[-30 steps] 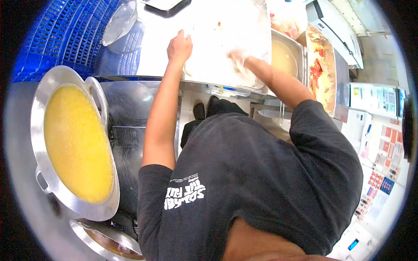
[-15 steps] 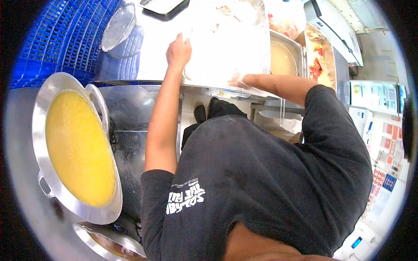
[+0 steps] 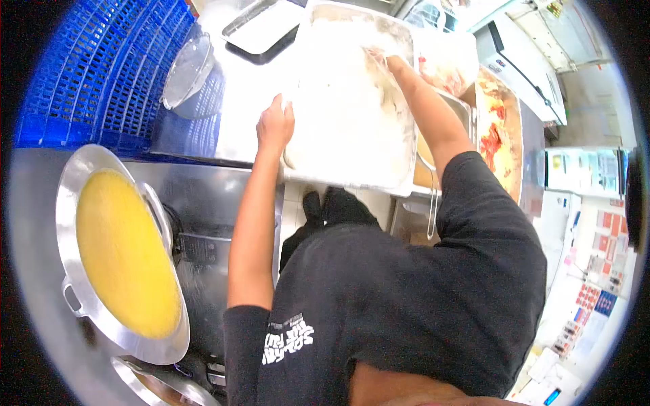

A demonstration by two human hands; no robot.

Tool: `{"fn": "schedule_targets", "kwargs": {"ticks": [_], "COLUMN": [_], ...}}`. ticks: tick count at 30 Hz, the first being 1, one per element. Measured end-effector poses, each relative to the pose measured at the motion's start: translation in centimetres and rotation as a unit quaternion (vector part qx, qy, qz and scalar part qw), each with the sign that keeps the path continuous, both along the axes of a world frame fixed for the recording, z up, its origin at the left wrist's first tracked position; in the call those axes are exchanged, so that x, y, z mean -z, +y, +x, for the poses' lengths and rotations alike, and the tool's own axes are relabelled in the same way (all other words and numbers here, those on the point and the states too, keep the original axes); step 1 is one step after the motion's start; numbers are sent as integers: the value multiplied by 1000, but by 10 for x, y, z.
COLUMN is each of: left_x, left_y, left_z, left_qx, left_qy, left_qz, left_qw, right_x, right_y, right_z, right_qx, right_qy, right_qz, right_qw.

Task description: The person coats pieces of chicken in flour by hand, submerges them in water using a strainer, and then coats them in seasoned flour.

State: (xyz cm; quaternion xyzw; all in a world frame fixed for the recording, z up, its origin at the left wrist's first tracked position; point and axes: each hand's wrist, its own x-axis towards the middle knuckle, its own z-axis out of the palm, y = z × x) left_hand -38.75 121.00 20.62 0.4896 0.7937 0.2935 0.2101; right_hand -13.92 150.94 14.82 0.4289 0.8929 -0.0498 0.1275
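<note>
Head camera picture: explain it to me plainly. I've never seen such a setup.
There is no machine here: these are a person's own bare hands. One camera, worn on the head, looks down past the dark shirt, and the picture looks round and bent. On the worktop is a large tray of white, powdery-looking stuff. The left hand is at its left edge; the right hand is at its right side. Whether either holds anything is unclear. A metal pot of yellow liquid stands at left.

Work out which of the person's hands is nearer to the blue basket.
Left. The left hand is at the left edge of the large tray, toward the blue basket; the right hand is farther off, near the tray's right edge.
</note>
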Motion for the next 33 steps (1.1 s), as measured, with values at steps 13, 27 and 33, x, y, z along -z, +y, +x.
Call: {"fn": "schedule_targets", "kwargs": {"ticks": [13, 27, 33], "left_x": [14, 18, 14], "left_y": [8, 7, 2], "left_z": [-2, 0, 3], "left_qx": [3, 5, -5], "left_qy": [-10, 51, 56], "left_qz": [64, 55, 39], "left_qw": [998, 997, 998], "right_x": [-24, -27, -8], "right_y": [65, -83, -181], "right_z": [-45, -115, -100], "right_qx": [-169, -359, -407], "right_qy": [-51, -18, -79], "right_qz": [-314, -243, -63], "right_qw": [933, 901, 908]}}
